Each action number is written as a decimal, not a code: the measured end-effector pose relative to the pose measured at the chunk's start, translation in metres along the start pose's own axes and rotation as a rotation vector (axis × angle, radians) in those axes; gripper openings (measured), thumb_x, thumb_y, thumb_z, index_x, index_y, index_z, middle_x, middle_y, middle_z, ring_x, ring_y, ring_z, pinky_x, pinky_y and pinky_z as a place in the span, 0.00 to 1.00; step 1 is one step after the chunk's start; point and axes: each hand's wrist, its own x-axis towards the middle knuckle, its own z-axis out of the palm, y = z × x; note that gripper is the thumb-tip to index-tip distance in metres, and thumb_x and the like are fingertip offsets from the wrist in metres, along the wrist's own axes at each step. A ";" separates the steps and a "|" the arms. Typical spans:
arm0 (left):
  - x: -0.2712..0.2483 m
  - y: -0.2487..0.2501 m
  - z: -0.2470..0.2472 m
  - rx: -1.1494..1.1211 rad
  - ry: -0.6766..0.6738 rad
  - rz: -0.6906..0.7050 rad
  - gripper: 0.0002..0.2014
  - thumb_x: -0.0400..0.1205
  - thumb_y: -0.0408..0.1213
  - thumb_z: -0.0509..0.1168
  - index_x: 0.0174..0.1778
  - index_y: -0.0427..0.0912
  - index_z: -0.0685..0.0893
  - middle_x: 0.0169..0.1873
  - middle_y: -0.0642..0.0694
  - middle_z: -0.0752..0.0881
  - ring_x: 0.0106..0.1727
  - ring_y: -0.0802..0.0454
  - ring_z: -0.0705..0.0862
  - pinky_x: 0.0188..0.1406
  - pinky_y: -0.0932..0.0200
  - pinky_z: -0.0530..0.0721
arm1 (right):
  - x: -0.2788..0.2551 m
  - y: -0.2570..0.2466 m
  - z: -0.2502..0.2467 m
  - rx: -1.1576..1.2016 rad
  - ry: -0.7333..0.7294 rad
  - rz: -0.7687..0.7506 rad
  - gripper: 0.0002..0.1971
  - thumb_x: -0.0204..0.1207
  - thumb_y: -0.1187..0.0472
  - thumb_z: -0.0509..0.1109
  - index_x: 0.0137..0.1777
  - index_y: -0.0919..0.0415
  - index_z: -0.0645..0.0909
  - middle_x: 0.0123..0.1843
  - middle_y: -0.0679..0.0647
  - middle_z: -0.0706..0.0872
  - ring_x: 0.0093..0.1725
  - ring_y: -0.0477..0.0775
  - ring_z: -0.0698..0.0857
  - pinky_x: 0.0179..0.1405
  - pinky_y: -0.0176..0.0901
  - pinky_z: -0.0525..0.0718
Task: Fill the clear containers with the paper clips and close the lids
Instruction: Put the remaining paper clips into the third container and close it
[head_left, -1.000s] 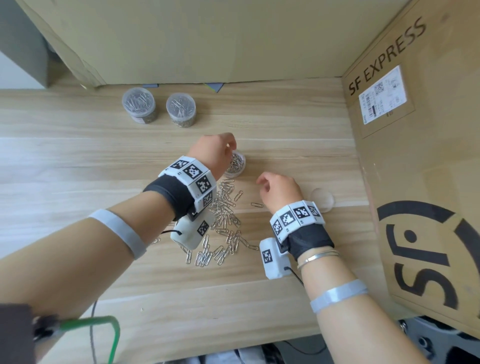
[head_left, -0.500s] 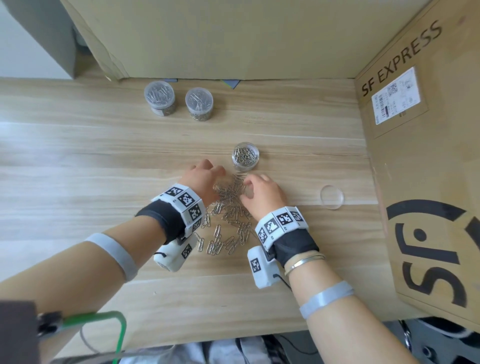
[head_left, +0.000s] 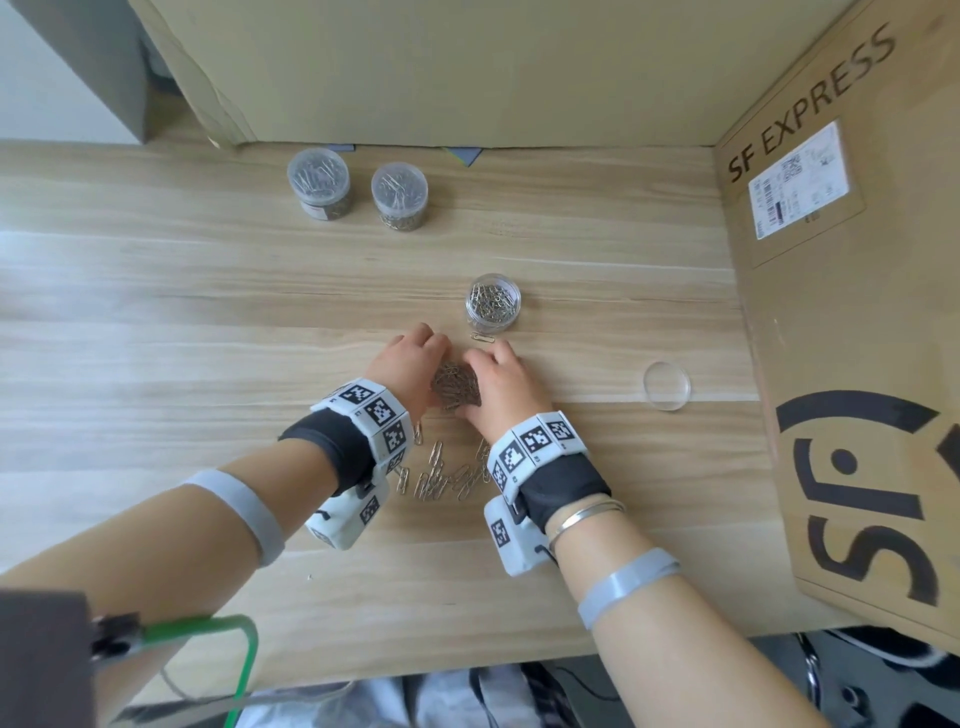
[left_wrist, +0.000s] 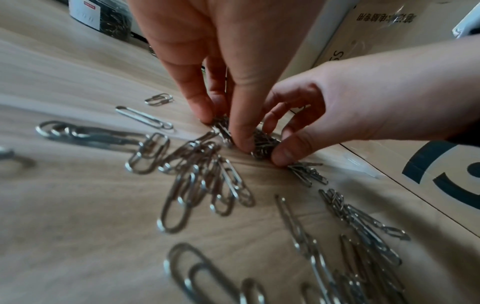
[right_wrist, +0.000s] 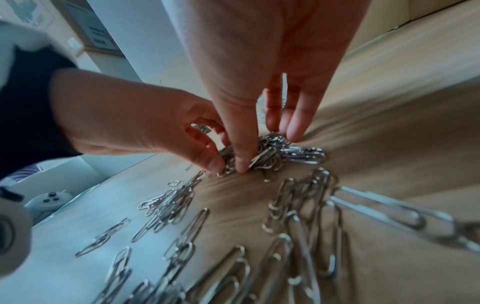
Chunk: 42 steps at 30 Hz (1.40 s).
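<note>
Many loose paper clips (head_left: 441, 478) lie on the desk (head_left: 156, 322) nearest the person, between the wrists. Just beyond, the left hand (head_left: 408, 364) and right hand (head_left: 501, 382) meet, fingers (left_wrist: 241, 131) curled round a clump of clips (head_left: 456, 387). Bare wood stretches left; one lid (head_left: 667, 385) lies right, near the cardboard box (head_left: 857, 364). One open container (head_left: 493, 303) stands beyond the hands, two closed containers (head_left: 358, 189) at the far edge
</note>
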 end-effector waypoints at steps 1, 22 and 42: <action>0.001 0.000 0.000 -0.006 0.013 0.006 0.23 0.72 0.33 0.72 0.63 0.40 0.74 0.59 0.42 0.76 0.59 0.41 0.78 0.60 0.51 0.76 | 0.002 0.000 0.000 0.017 -0.002 -0.008 0.22 0.71 0.62 0.74 0.64 0.60 0.74 0.64 0.57 0.73 0.61 0.60 0.77 0.59 0.50 0.78; 0.011 0.014 -0.018 -0.056 -0.007 -0.007 0.11 0.79 0.33 0.63 0.57 0.38 0.81 0.52 0.39 0.83 0.54 0.43 0.81 0.45 0.60 0.72 | 0.008 -0.002 -0.023 0.060 0.055 0.006 0.13 0.71 0.63 0.71 0.56 0.57 0.83 0.52 0.58 0.88 0.52 0.60 0.85 0.47 0.44 0.80; 0.053 0.031 -0.068 -0.059 0.141 0.015 0.10 0.78 0.32 0.62 0.53 0.37 0.82 0.50 0.38 0.86 0.53 0.41 0.82 0.50 0.53 0.77 | 0.051 0.007 -0.072 0.172 0.235 0.021 0.14 0.70 0.64 0.73 0.56 0.53 0.85 0.51 0.53 0.90 0.51 0.55 0.86 0.54 0.46 0.84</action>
